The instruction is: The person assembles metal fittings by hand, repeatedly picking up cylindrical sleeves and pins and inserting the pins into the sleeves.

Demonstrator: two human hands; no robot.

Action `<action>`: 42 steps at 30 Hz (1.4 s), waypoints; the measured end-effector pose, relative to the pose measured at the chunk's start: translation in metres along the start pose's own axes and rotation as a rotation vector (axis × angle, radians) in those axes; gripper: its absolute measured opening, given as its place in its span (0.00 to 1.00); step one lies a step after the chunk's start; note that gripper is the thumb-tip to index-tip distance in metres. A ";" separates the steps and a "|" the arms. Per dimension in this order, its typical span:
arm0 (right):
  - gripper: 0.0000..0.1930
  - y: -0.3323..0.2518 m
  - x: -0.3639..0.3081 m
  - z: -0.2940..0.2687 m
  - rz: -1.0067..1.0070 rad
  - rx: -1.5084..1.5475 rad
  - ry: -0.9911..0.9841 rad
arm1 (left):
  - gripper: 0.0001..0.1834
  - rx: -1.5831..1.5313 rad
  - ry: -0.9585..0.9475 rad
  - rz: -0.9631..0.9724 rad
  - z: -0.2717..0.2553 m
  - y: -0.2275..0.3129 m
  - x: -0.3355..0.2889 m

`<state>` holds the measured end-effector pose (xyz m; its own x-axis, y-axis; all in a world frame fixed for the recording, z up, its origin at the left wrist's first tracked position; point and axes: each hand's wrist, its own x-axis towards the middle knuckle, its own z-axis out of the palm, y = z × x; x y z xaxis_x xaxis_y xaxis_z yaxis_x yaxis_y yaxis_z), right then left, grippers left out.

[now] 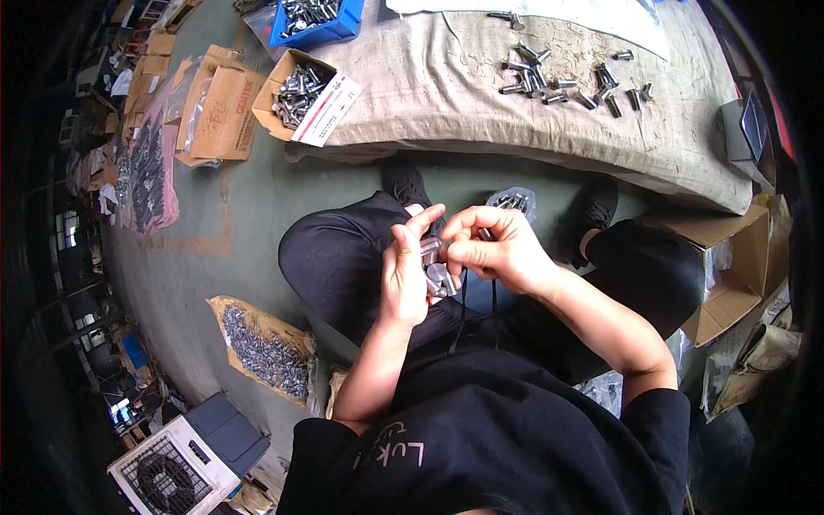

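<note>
While the left grip (403, 283) curls around several metal parts (440, 276) above the lap, the right grip (508, 251) has thumb and fingers close together beside them, though what they pinch cannot be told. The work looks partway along: loose bolts (536, 77) lie scattered on the cloth-covered surface (429, 94), others fill an open carton (267, 103), but which are finished is unclear.

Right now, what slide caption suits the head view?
Left hand cradling shiny silver metal parts, right hand close beside it.
</note>
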<state>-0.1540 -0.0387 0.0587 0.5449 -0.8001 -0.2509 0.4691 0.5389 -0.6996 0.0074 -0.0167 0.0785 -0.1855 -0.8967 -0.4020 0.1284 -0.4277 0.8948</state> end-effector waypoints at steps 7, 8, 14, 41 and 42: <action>0.08 -0.004 -0.005 0.003 -0.024 -0.057 0.044 | 0.39 -0.090 -0.031 -0.003 0.000 0.000 0.002; 0.08 -0.002 -0.003 0.002 -0.013 -0.012 0.063 | 0.39 -0.194 -0.051 -0.023 -0.001 0.000 0.002; 0.11 0.005 0.000 -0.005 0.038 0.293 0.127 | 0.24 -0.587 0.000 -0.268 -0.018 0.003 0.002; 0.08 0.011 -0.003 -0.001 -0.028 -0.097 0.165 | 0.12 -0.157 0.213 0.082 0.003 0.001 -0.009; 0.08 0.011 -0.003 -0.002 -0.043 -0.090 0.193 | 0.13 -0.227 0.210 0.066 0.002 0.002 -0.010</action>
<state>-0.1516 -0.0309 0.0502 0.3785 -0.8622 -0.3367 0.4202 0.4842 -0.7674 0.0073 -0.0088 0.0848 0.0329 -0.9172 -0.3972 0.3522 -0.3613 0.8634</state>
